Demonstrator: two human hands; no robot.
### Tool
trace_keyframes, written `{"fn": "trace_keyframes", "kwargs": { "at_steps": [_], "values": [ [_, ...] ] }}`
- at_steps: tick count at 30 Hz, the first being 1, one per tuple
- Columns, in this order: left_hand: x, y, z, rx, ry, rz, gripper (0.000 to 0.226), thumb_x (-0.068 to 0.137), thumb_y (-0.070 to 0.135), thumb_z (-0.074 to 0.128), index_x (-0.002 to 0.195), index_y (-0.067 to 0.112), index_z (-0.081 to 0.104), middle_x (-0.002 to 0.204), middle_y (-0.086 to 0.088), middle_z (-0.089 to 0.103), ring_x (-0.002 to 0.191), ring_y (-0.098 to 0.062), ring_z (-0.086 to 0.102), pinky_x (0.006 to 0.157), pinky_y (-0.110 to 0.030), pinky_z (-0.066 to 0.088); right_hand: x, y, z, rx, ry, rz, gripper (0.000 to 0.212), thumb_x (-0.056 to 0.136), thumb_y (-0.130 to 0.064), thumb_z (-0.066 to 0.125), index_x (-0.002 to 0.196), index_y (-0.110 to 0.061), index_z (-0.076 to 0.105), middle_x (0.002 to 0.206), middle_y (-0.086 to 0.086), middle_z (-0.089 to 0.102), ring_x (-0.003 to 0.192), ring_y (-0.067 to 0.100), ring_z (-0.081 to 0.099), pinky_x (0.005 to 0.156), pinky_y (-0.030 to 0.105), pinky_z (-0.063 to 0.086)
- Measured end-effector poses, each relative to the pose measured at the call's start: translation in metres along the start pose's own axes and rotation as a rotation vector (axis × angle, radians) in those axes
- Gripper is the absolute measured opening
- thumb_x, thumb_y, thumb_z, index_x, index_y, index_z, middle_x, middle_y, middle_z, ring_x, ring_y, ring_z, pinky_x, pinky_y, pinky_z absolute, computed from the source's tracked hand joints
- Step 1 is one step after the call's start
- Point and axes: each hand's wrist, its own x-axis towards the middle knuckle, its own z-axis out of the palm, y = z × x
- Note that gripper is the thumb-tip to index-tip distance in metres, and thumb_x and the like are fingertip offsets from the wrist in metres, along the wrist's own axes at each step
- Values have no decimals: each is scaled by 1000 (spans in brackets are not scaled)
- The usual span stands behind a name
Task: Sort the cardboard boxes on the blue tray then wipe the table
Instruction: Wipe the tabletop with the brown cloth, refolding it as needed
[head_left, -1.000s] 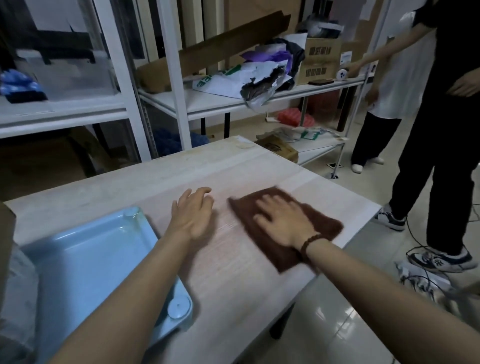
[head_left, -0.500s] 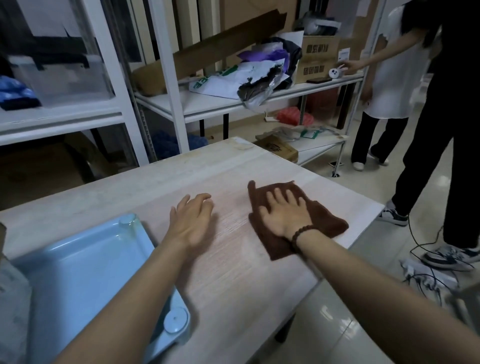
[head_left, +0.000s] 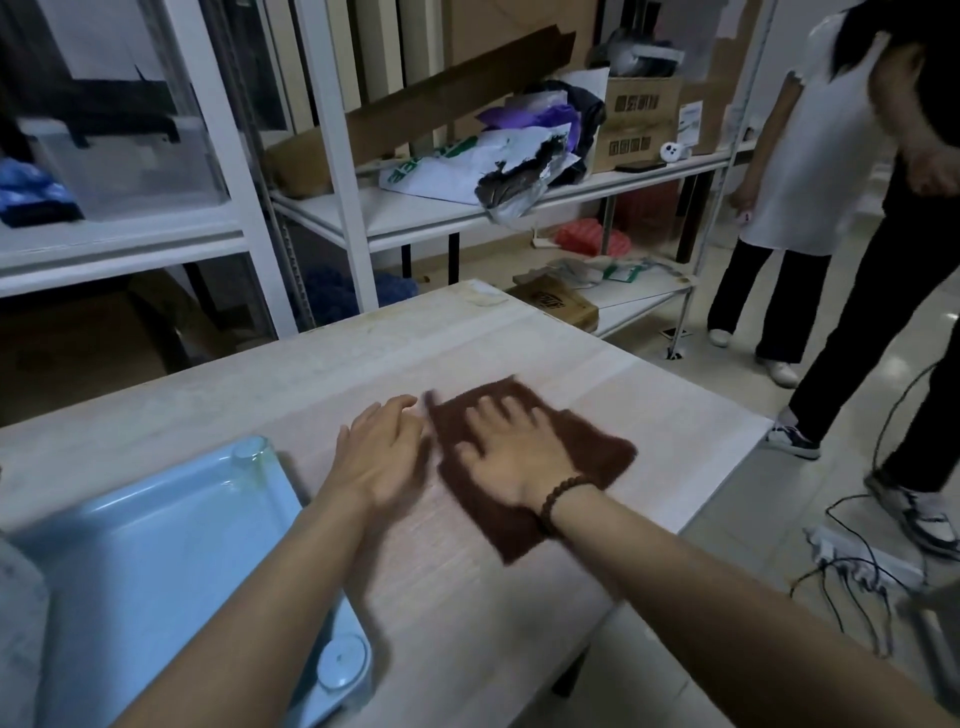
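evidently well into the wiping stage: pressing the right hand flat on the brown cloth, fingers spread and straight, curled round nothing, likely for dragging the cloth across the table under the whole palm without bunching it. resting the left hand palm down on the bare wood just beside the cloth's left edge, fingers straight and close together, holding nothing; probably there for bracing while leaning in. blurred at the right fingertips, so judged mid-stroke. cloth lying spread out toward the table's right side, one corner trailing under the wrist. blue tray parked at the near left corner, apart from the cloth, seemingly out of the wiping path.
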Motion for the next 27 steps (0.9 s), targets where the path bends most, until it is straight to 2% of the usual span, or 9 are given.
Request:
{"fn": "trace_keyframes", "kwargs": {
  "at_steps": [3, 5, 11, 13, 17, 19, 21, 25, 27],
  "values": [
    [-1, 1, 0, 6, -6, -8, 45, 106, 38, 25, 146, 25, 42, 153, -4, 42, 146, -22, 28, 121, -47, 16, -38, -48, 6, 14, -32, -473, 59, 103, -48, 32, 155, -19, 34, 165, 4, 27, 154, 23, 11, 124, 50, 6],
    [-2, 3, 0, 20, -11, -1, 45, 106, 38, 24, 146, 25, 42, 154, -4, 41, 146, -22, 27, 121, -47, 14, -33, -33, 1, 23, -23, -519, 57, 103, -51, 35, 153, -23, 39, 165, 0, 29, 154, 18, 12, 123, 45, 6],
    [-6, 1, 1, 9, -33, 11, 47, 107, 39, 21, 149, 25, 37, 157, -2, 37, 149, -20, 22, 123, -47, 12, 16, 62, -12, 94, 25, 370, 69, 100, -55, 22, 161, -21, 19, 171, 1, 8, 156, 26, 5, 124, 52, 5],
    [-4, 0, 1, -1, -26, 11, 46, 107, 40, 21, 148, 26, 38, 154, -1, 39, 148, -21, 25, 122, -48, 14, 13, 36, -5, 56, 12, 253, 69, 101, -54, 22, 161, -20, 16, 171, 1, 6, 156, 26, 3, 124, 51, 4],
    [-1, -1, 1, -12, -3, 2, 45, 106, 38, 24, 145, 26, 42, 150, -3, 45, 144, -23, 31, 121, -49, 17, -24, -42, 8, 15, -24, -363, 65, 102, -51, 29, 160, -22, 21, 170, -1, 13, 156, 21, 4, 124, 50, 3],
    [-1, 1, 1, -7, -8, 1, 46, 106, 38, 24, 146, 26, 42, 152, -3, 43, 146, -22, 28, 121, -48, 16, -26, -39, 6, 24, -36, -468, 63, 102, -52, 33, 158, -24, 28, 168, -3, 19, 156, 17, 6, 125, 48, 4],
    [-3, 2, 0, 1, -11, 3, 44, 106, 37, 23, 144, 26, 44, 152, -2, 44, 145, -21, 28, 121, -47, 14, -6, -2, 1, 15, 9, -264, 63, 102, -54, 33, 158, -26, 28, 169, -4, 18, 155, 17, 10, 124, 46, 9],
    [-6, 3, 0, -6, -34, 2, 48, 107, 39, 20, 149, 26, 37, 158, 0, 35, 150, -18, 20, 123, -46, 9, 22, 82, -15, 98, 47, 455, 71, 99, -55, 24, 159, -17, 23, 170, 2, 13, 156, 26, 9, 123, 51, 8],
    [-4, 2, 0, -9, -36, 0, 48, 107, 39, 21, 150, 26, 36, 158, 0, 35, 149, -19, 20, 123, -46, 10, 25, 63, -10, 102, 32, 434, 72, 100, -54, 23, 161, -16, 17, 171, 3, 8, 156, 28, 4, 124, 53, 4]
  ]
}}
